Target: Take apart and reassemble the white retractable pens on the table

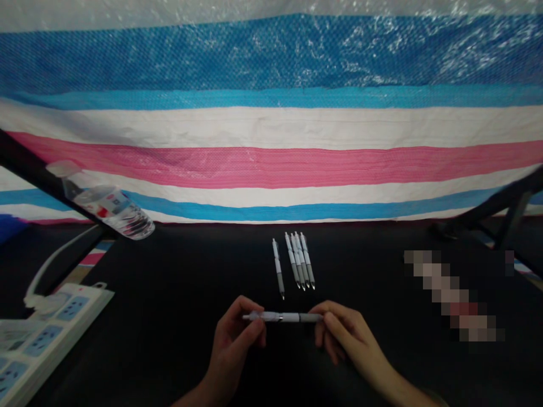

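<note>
Between my two hands a white pen (291, 317) with a grey grip lies level, held above the black table. My left hand (237, 339) is closed, thumb and fingers pinching the pen's clicker end. At the other end, the fingers of my right hand (345, 333) pinch the grey grip and hide its tip. Just beyond my hands lies a single pen (278, 267) of the same look, tip towards me. To its right several more such pens (299, 261) lie side by side in a close row.
A clear plastic bottle (116, 210) stands tilted at the back left. A white power strip (55, 333) with a plugged-in cable (55, 257) takes up the left edge. A pixelated long patch (456, 297) covers something on the right. Striped sheeting (271, 127) hangs behind the black table (190, 271).
</note>
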Motion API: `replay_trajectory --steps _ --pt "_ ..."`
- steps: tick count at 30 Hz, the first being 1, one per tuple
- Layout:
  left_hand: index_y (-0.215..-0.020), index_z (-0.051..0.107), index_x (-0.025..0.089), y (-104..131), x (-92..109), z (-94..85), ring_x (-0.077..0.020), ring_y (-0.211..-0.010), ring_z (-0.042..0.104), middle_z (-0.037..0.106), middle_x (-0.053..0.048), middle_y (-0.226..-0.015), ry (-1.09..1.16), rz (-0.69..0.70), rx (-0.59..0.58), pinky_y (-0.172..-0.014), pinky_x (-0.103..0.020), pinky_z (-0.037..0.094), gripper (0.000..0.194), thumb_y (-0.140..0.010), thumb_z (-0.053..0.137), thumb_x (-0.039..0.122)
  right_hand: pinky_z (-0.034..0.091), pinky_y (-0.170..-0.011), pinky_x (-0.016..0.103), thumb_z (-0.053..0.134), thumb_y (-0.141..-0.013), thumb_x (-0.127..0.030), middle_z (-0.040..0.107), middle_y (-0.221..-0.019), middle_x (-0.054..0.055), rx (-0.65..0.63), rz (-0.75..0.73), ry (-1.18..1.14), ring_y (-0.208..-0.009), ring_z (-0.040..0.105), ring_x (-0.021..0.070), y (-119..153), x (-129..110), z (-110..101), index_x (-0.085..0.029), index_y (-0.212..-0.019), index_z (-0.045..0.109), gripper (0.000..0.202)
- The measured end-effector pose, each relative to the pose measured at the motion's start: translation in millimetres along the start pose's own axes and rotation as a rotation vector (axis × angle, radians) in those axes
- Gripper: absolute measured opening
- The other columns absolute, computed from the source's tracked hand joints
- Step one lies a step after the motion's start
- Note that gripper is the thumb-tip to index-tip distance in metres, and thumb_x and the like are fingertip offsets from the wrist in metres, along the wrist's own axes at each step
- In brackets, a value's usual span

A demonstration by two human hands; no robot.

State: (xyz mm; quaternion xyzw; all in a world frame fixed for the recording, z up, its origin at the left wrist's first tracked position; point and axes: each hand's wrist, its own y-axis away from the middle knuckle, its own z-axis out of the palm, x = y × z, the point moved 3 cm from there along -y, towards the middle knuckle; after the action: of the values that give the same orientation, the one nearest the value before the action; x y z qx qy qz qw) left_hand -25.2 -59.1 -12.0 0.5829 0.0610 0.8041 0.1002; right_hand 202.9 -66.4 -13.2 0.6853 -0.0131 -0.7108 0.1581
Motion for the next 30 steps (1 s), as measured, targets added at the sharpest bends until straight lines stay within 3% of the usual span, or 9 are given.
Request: replay_trajectory --steps 4,7,9,13,18,22,26,30 --pt "-0.084 0.068 0.018 1.1 -0.5 0.4 -0.0112 -0.053 0.051 0.06 0.003 -0.056 0.051 -0.006 0.011 -0.053 -0.023 0.037 0.03 -0.079 0.081 0.045 0.027 -0.04 0.018 0.053 -0.094 -0.067 0.058 -0.052 -0.001 -0.025 0.03 0.045 -0.038 0.043 0.0055 -0.5 -1.8 2.7 -0.015 -0.067 0.06 0.058" --pt "-0.082 0.069 0.017 1.0 -0.3 0.0 -0.0114 -0.052 0.051 0.061 0.003 -0.055 0.069 -0.015 0.026 -0.054 -0.023 0.038 0.03 -0.078 0.081 0.045 0.029 -0.042 0.017 0.068 -0.086 -0.064 0.056 -0.057 -0.004 0.045 -0.004 0.042 -0.041 0.043 0.0052 -0.2 -4.8 1.3 -0.017 -0.076 0.061 0.049" --pt "-0.081 0.069 0.017 0.1 0.3 -0.3 -0.0114 -0.052 0.051 0.061 0.003 -0.055 0.089 -0.015 0.035 -0.053 -0.023 0.037 0.031 -0.076 0.082 0.045 0.028 -0.041 0.018 0.067 -0.086 -0.065 0.059 -0.062 -0.003 0.05 -0.004 0.024 -0.041 0.044 0.0053 0.0 -4.7 0.2 -0.016 -0.085 0.064 0.049" --pt "-0.081 0.069 0.017 -1.7 1.3 -0.7 -0.0119 -0.051 0.052 0.062 0.002 -0.056 0.12 -0.023 0.03 -0.052 -0.024 0.037 0.03 -0.074 0.083 0.043 0.025 -0.04 0.019 0.048 -0.093 -0.072 0.059 -0.054 0.0 -0.038 0.062 0.028 -0.037 0.043 0.0059 -0.9 -1.3 -0.3 -0.015 -0.07 0.062 0.063" --pt "-0.078 0.069 0.017 -1.6 4.0 -0.1 -0.0118 -0.051 0.052 0.061 0.002 -0.055 0.117 -0.019 0.043 -0.052 -0.024 0.037 0.028 -0.074 0.083 0.041 0.026 -0.041 0.018 0.067 -0.084 -0.068 0.063 -0.061 -0.001 0.013 0.049 -0.008 -0.038 0.043 0.005 -3.3 -2.9 -3.1 -0.016 -0.077 0.062 0.052" --pt "-0.078 0.068 0.016 -1.1 4.8 1.2 -0.0123 -0.052 0.052 0.061 0.002 -0.056 0.104 -0.032 0.046 -0.052 -0.025 0.037 0.029 -0.075 0.082 0.041 0.024 -0.038 0.019 0.053 -0.088 -0.075 0.058 -0.05 -0.001 -0.015 0.123 0.018 -0.035 0.042 0.0063 -2.6 -0.6 -2.3 -0.017 -0.066 0.059 0.062" --pt "-0.079 0.068 0.016 -1.6 4.4 0.7 -0.0126 -0.052 0.051 0.06 0.002 -0.056 0.095 -0.035 0.049 -0.053 -0.025 0.037 0.027 -0.075 0.081 0.04 0.026 -0.039 0.018 0.067 -0.083 -0.068 0.062 -0.058 -0.002 0.014 0.082 -0.032 -0.037 0.042 0.0052 -1.3 -1.9 -2.0 -0.018 -0.072 0.059 0.052" --pt "-0.079 0.068 0.016 -2.5 5.9 -0.3 -0.0129 -0.052 0.051 0.06 0.002 -0.056 0.082 -0.016 0.05 -0.053 -0.025 0.037 0.027 -0.075 0.081 0.04 0.023 -0.037 0.019 0.054 -0.089 -0.073 0.06 -0.052 -0.002 -0.011 0.108 -0.027 -0.034 0.042 0.0063 -1.0 -1.4 0.0 -0.018 -0.069 0.059 0.059"
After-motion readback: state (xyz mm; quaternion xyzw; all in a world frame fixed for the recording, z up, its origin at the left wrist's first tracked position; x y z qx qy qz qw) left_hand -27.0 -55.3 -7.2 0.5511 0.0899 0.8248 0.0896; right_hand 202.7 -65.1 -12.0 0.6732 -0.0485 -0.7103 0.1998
